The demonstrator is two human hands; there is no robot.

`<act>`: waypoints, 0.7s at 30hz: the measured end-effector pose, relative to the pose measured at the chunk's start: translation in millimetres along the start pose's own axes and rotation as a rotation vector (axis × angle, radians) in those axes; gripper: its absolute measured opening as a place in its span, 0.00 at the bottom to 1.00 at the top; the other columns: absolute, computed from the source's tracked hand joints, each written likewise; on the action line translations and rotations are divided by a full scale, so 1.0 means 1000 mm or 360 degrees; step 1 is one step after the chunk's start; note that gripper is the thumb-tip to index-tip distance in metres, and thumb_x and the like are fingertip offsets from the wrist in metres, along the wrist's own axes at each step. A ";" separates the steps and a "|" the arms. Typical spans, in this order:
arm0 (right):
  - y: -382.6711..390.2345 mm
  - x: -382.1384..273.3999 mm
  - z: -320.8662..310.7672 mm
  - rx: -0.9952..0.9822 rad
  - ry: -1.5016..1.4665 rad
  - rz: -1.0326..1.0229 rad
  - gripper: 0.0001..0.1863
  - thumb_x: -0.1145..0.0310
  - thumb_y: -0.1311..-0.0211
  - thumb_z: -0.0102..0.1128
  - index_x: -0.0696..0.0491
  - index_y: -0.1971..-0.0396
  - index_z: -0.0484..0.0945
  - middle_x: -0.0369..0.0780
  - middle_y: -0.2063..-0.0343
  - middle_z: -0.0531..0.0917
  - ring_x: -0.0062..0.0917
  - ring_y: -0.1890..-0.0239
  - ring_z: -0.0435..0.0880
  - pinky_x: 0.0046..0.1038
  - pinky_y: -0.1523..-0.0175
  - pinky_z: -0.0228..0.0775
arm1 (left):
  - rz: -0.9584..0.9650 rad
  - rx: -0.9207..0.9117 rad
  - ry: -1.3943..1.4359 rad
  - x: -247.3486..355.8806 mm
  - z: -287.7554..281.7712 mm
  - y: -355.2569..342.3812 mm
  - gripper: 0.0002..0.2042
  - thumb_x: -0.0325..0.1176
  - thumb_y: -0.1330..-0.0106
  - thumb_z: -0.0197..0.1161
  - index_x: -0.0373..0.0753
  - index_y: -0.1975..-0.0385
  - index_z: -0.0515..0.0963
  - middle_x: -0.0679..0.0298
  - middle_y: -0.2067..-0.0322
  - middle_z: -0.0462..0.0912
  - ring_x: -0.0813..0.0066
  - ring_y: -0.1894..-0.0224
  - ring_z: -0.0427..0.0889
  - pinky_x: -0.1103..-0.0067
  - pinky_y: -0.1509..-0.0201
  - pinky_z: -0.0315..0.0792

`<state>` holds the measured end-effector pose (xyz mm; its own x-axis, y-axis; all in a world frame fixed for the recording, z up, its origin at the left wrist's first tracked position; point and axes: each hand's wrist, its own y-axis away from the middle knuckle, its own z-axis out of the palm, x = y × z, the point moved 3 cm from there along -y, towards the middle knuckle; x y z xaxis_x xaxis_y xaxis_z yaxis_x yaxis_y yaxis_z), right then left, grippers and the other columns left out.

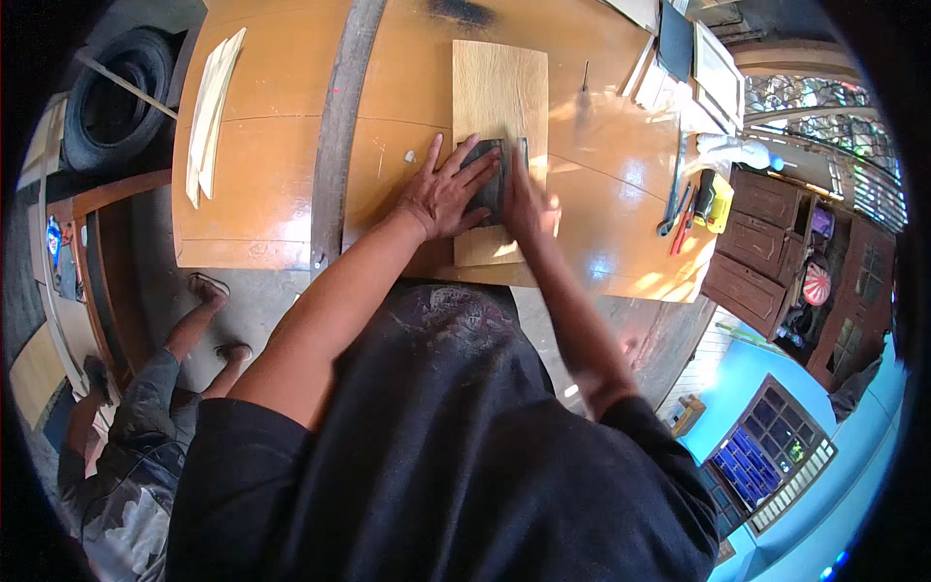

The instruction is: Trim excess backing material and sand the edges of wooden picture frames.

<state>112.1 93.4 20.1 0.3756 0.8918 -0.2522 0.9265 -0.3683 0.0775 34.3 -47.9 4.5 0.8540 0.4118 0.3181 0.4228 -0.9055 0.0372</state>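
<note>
A light wood-grained board point(499, 82) lies lengthwise on the orange-brown tabletop. On its lower half is a dark sheet point(493, 184), possibly sandpaper, mostly covered by my hands. My left hand point(446, 194) lies flat across the board's left edge, its spread fingers on the dark sheet. Turned edge-on, my right hand point(527, 204) rests along the sheet's right side, with a narrow dark strip showing by its fingertips. Motion smears this hand, and its grip on the sheet is hidden.
Right of the board lie a thin tool point(585, 78), red-handled pliers point(684, 221), a wrench point(669, 215) and a yellow-black tool point(716, 202). Thin wood strips point(211, 116) lie at left beyond a dark bar point(339, 136). Another person point(145, 417) is at lower left.
</note>
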 end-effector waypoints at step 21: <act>-0.098 -0.009 -0.011 0.0222 -0.0095 0.0029 0.29 0.60 0.32 0.46 0.38 0.31 0.58 0.48 0.68 0.84 0.45 0.68 0.83 0.48 0.65 0.74 | 0.0066 -0.0003 -0.0004 0.004 0.002 -0.002 0.35 0.56 0.37 0.53 0.49 0.30 0.58 0.70 0.28 0.52 0.63 0.24 0.41 0.46 0.27 0.30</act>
<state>18.7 124.5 25.8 0.3862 0.8691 -0.3092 0.9058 -0.4207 -0.0512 37.3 -43.9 4.2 0.8717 0.3739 0.3168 0.3861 -0.9221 0.0258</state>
